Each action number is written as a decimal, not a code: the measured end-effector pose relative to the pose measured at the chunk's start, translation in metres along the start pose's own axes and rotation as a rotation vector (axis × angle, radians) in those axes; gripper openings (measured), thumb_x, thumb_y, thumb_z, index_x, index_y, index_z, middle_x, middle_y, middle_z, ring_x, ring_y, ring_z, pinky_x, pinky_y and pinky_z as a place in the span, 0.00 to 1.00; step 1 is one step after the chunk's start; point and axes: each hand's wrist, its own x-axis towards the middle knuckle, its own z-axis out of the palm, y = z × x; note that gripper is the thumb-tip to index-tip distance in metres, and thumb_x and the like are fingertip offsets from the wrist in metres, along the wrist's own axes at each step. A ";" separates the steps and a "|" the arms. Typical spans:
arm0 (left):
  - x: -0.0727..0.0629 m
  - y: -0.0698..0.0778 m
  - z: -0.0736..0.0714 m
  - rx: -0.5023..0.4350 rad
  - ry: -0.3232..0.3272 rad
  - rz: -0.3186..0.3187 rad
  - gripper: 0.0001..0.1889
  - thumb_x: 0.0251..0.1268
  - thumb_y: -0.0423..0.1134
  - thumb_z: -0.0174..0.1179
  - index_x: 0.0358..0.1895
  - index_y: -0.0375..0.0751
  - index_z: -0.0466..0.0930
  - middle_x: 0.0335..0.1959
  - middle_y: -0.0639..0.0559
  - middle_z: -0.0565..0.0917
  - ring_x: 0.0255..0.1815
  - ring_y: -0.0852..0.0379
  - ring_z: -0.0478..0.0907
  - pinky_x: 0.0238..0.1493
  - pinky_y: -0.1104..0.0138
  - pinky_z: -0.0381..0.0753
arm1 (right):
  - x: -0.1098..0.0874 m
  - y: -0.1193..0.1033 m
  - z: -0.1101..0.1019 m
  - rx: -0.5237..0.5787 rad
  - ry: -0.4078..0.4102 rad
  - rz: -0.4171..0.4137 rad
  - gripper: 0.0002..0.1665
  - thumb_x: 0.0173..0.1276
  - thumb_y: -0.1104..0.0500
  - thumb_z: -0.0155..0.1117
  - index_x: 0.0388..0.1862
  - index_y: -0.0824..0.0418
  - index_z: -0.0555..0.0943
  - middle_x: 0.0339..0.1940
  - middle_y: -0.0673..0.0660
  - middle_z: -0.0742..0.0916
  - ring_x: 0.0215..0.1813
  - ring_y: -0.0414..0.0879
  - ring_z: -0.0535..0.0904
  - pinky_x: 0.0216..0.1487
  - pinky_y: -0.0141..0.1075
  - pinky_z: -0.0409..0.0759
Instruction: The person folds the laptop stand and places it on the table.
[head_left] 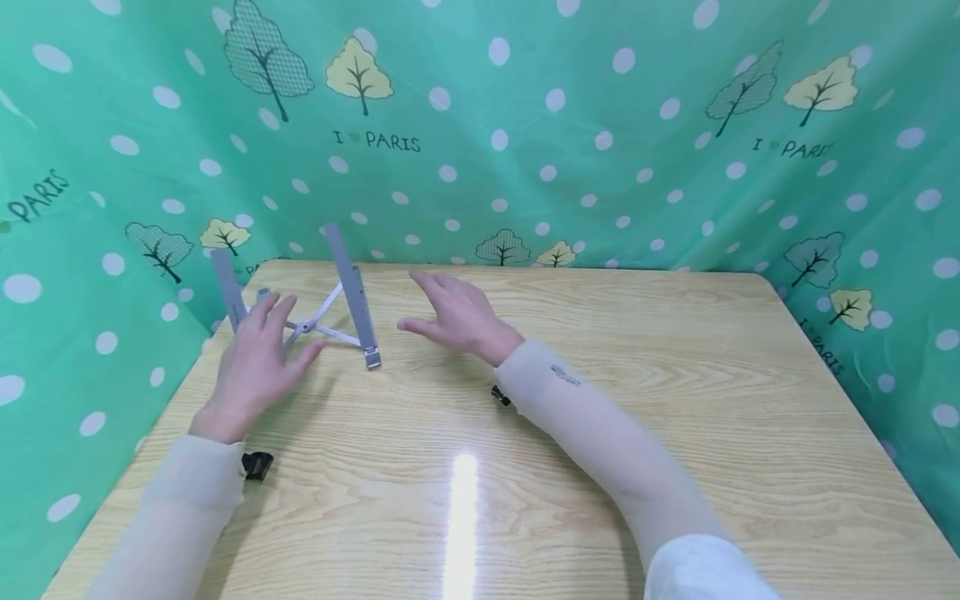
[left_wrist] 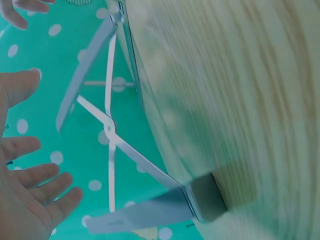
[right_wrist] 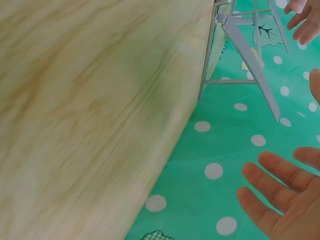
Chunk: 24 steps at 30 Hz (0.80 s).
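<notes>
A grey folding laptop stand (head_left: pixel 351 287) with crossed metal bars stands unfolded at the far left of the table, its two side arms sloping upward. My left hand (head_left: pixel 258 362) hovers at its near left side with fingers spread, hiding part of the left arm in the head view. In the left wrist view, a gap separates this hand (left_wrist: pixel 35 195) from the stand (left_wrist: pixel 140 212). To the right of the stand, my right hand (head_left: pixel 461 317) is held in the air, thumb and fingers apart, holding nothing. The right wrist view shows that hand (right_wrist: pixel 280 195) clear of the stand (right_wrist: pixel 252 67).
The wooden table (head_left: pixel 637 417) reaches back to a green dotted curtain (head_left: pixel 525 167), which also hangs along both sides. A black wrist mount (head_left: pixel 257 465) is on the left forearm, and part of another (head_left: pixel 500 395) shows by the right wrist. A bright light reflection lies near the front.
</notes>
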 end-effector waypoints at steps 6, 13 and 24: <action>0.000 -0.014 -0.001 0.002 0.049 0.002 0.39 0.61 0.48 0.63 0.71 0.34 0.58 0.70 0.31 0.58 0.66 0.28 0.57 0.54 0.32 0.62 | 0.017 -0.007 0.008 0.018 -0.034 0.015 0.50 0.63 0.27 0.50 0.77 0.51 0.54 0.71 0.54 0.69 0.69 0.50 0.66 0.66 0.45 0.68; -0.001 -0.029 -0.009 -0.014 0.096 -0.010 0.38 0.60 0.46 0.64 0.70 0.34 0.60 0.66 0.29 0.62 0.63 0.27 0.59 0.55 0.34 0.61 | 0.035 -0.015 0.018 0.082 -0.072 0.036 0.49 0.64 0.30 0.53 0.77 0.49 0.53 0.72 0.52 0.68 0.69 0.47 0.65 0.66 0.43 0.67; -0.006 -0.054 -0.019 -0.081 0.098 -0.083 0.35 0.63 0.42 0.62 0.69 0.28 0.60 0.67 0.29 0.60 0.65 0.28 0.57 0.63 0.38 0.56 | 0.058 -0.030 0.034 0.325 -0.107 0.115 0.48 0.62 0.37 0.63 0.76 0.44 0.53 0.65 0.51 0.75 0.61 0.42 0.72 0.60 0.39 0.73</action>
